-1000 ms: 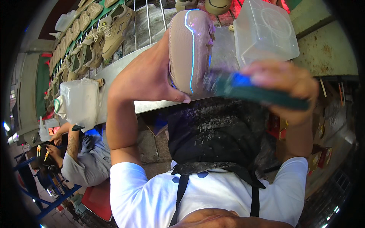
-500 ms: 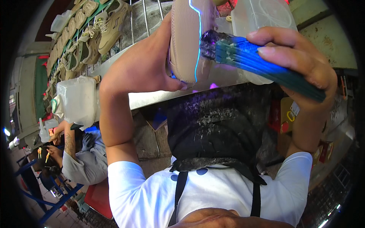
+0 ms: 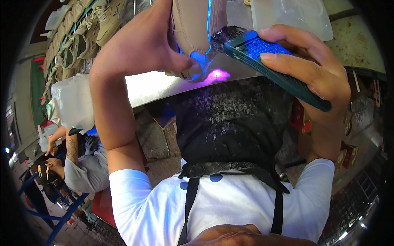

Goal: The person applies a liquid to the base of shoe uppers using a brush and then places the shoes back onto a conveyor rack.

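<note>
A beige shoe (image 3: 189, 28) with stitched panels is in my left hand (image 3: 143, 51), at the top of the head view. My left fingers wrap its side, and the thumb presses at its near end. A glowing blue line runs along the shoe and spreads into a blue patch at that near end. My right hand (image 3: 312, 61) grips a brush (image 3: 273, 61) with a dark green handle and a ribbed blue face. Its dark, clumped tip lies against or just beside the shoe's right side; contact is unclear. The shoe's far end is cut off.
Behind my left arm, beige and green shoes (image 3: 84, 41) line a metal rack. A cloudy plastic container (image 3: 74, 100) stands at the left, another clear one (image 3: 293, 18) at the back right. A shiny metal table edge (image 3: 152, 92) lies below my hands. Another person (image 3: 88, 168) sits at lower left.
The shoe has shifted left and upward, toward the frame's top. The brush has moved slightly left and turned, showing more of its blue face. Blue light now spreads over the shoe's near end.
</note>
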A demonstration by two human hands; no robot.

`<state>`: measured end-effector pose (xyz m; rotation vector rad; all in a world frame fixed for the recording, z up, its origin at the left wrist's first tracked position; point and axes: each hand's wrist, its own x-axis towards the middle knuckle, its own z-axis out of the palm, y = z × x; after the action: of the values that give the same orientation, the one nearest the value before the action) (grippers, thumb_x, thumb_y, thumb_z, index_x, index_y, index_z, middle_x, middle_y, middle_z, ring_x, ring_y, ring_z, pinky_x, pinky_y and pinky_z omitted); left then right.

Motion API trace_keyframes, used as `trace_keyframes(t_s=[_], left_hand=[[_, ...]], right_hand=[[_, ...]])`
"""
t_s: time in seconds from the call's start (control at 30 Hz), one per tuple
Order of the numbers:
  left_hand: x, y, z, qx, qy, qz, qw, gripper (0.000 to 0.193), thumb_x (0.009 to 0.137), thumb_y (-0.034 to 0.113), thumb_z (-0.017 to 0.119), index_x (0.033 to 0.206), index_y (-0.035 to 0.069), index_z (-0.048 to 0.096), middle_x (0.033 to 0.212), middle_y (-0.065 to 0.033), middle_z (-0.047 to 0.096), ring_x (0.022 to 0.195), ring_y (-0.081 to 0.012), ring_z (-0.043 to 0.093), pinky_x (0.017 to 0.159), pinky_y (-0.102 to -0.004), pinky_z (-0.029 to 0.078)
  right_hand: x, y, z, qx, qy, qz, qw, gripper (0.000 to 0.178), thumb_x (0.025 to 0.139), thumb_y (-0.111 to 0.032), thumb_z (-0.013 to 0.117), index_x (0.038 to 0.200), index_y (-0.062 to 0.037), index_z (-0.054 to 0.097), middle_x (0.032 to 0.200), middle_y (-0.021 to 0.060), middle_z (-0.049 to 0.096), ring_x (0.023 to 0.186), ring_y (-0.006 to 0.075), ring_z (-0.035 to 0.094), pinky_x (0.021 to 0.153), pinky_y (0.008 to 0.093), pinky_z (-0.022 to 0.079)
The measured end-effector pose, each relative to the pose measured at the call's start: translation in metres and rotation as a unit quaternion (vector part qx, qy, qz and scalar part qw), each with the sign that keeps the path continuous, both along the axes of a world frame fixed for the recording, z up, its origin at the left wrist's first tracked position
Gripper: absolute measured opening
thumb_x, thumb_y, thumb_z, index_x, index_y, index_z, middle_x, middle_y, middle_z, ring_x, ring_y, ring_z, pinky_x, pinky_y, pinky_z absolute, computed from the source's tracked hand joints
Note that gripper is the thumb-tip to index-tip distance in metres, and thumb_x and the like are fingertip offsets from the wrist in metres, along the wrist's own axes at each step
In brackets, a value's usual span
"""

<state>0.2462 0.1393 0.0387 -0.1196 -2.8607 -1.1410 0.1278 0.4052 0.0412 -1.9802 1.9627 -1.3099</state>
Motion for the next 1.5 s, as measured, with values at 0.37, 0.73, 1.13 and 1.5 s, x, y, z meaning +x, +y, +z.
trace_keyframes(t_s=[0.37, 0.73, 1.13, 1.5], left_hand=[[-0.01, -0.02, 0.007, 0.085, -0.072, 0.04, 0.993, 0.126, 0.058, 0.016, 0.095, 0.154, -0.002, 0.017, 0.126, -0.0222, 0.062, 0.112, -0.029, 0.067, 0.096, -0.0392, 0.057], [-0.013, -0.029, 0.0, -0.028, -0.052, 0.057, 0.997, 0.122, 0.06, 0.019, 0.096, 0.153, -0.005, 0.019, 0.123, -0.0256, 0.065, 0.107, -0.033, 0.071, 0.09, -0.0404, 0.061], [-0.016, -0.041, -0.021, 0.156, -0.046, 0.036, 0.986, 0.128, 0.06, 0.02, 0.098, 0.155, -0.004, 0.016, 0.135, -0.0199, 0.055, 0.122, -0.0258, 0.058, 0.102, -0.0392, 0.052], [-0.015, -0.03, -0.015, 0.181, -0.034, 0.073, 0.98, 0.124, 0.059, 0.017, 0.098, 0.153, -0.004, 0.021, 0.134, -0.0155, 0.054, 0.122, -0.0227, 0.056, 0.105, -0.0371, 0.048]], right_hand=[[-0.005, -0.022, -0.067, -0.113, -0.033, 0.016, 0.993, 0.032, 0.082, 0.009, 0.07, 0.115, 0.0081, 0.07, 0.129, 0.0326, 0.059, 0.11, 0.0378, 0.067, 0.092, 0.0407, 0.059], [-0.004, -0.028, -0.086, -0.116, -0.045, 0.016, 0.992, 0.031, 0.082, 0.01, 0.071, 0.112, 0.012, 0.07, 0.128, 0.0329, 0.06, 0.109, 0.036, 0.068, 0.092, 0.0379, 0.06], [0.018, -0.018, -0.11, -0.058, -0.254, -0.05, 0.964, 0.029, 0.083, 0.005, 0.076, 0.112, 0.0057, 0.071, 0.114, 0.0209, 0.072, 0.09, 0.0227, 0.074, 0.079, 0.031, 0.06], [0.025, -0.045, -0.095, -0.197, -0.343, -0.051, 0.917, 0.033, 0.095, -0.001, 0.063, 0.123, 0.0171, 0.059, 0.1, 0.0268, 0.072, 0.089, 0.032, 0.074, 0.081, 0.0408, 0.063]])
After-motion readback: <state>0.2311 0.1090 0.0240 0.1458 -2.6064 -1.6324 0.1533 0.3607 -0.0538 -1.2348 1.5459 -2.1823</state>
